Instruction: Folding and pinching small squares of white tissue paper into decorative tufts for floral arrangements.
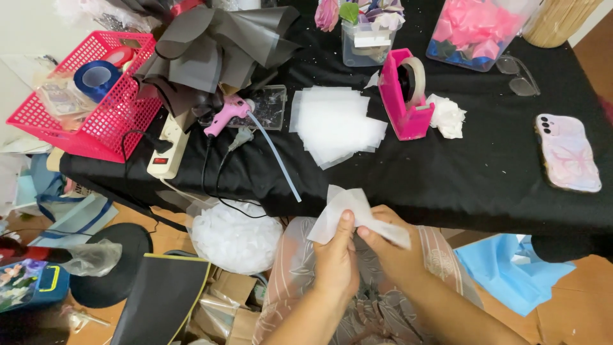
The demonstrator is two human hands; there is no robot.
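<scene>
left hand [336, 259] and right hand [389, 237], both closed in a pinch on a thin white translucent sheet [351, 214], held below the near edge of the black-covered desk [485, 179]. on the desk: a stack of similar white translucent squares [335, 124], a pink tape dispenser [405, 96], a pink glue gun [227, 114].

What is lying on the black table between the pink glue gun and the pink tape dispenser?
In the head view, a loose stack of white translucent sheets lies between the pink glue gun and the pink tape dispenser.
</scene>
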